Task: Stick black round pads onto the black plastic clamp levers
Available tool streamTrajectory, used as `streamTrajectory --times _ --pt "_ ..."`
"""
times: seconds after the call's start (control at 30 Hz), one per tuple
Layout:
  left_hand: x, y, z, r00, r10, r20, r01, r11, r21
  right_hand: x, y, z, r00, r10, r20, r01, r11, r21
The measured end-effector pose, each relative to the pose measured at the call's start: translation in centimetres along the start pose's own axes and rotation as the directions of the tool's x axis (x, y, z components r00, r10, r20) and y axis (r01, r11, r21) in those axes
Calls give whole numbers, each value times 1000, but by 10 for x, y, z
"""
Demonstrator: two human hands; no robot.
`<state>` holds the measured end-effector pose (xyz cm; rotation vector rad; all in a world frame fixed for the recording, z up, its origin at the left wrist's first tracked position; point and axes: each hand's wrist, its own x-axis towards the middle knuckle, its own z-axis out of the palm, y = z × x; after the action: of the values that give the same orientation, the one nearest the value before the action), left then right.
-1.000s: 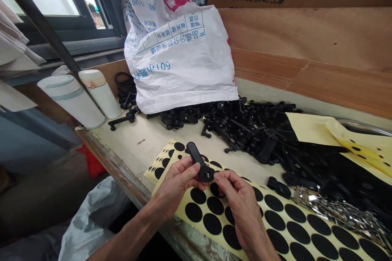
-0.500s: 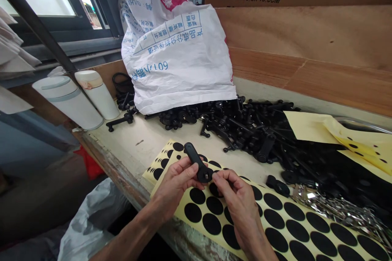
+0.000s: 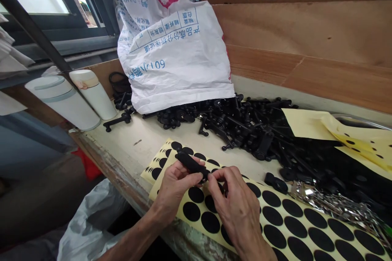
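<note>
My left hand (image 3: pixel 174 185) grips a black crank handle (image 3: pixel 190 161) between thumb and fingers, tilted with its knob end pointing up and left. At the handle's near right end, my right hand (image 3: pixel 234 200) has thumb and forefinger pinched together against it. Whatever small piece those fingertips may hold is hidden. Under both hands lies a yellow backing sheet of round black stickers (image 3: pixel 296 227). Just beyond it is a heap of black crank handles (image 3: pixel 245 126).
A printed white woven sack (image 3: pixel 180 61) spills the heap at the back. Two white flasks (image 3: pixel 93 94) stand at left. Shiny metal clips (image 3: pixel 333 202) are piled at right, near yellow backing paper (image 3: pixel 309 122). The table's worn front edge (image 3: pixel 122 183) runs below.
The crank handle has been turned in my left hand, so its side and knob now show instead of its flat face. My right fingers have closed in against its end.
</note>
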<state>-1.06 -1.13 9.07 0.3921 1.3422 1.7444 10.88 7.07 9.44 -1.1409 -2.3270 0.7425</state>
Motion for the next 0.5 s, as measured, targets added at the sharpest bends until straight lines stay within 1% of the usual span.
streamTrajectory --times 0.07,0.13,0.17,0.23,0.3,0.37,0.43,0.5 --pt "0 1 0 1000 -4 -13 4 1000 -15 4 6 -4 1000 20 22 -19 999 -35" --pt "0 3 -1 1000 -14 -7 13 1000 -21 12 14 -9 996 84 41 -84 996 3" --pt "0 5 -2 1000 -21 4 21 1000 -17 16 18 -11 992 114 54 -117 991 67" --pt "0 8 -2 999 -29 35 29 1000 -6 20 20 -12 983 140 116 -166 948 272" --pt "0 9 -2 997 -33 73 35 999 -25 20 16 -8 973 103 206 -193 851 488" --pt "1 8 -1 995 -34 93 40 998 -58 16 6 -2 965 36 260 -199 745 637" --pt "1 7 1 995 -55 89 60 997 -52 10 -2 4 963 -20 269 -182 685 706" --pt "-2 11 -1 994 -83 75 84 996 -9 6 -6 6 959 -50 278 -168 691 703"
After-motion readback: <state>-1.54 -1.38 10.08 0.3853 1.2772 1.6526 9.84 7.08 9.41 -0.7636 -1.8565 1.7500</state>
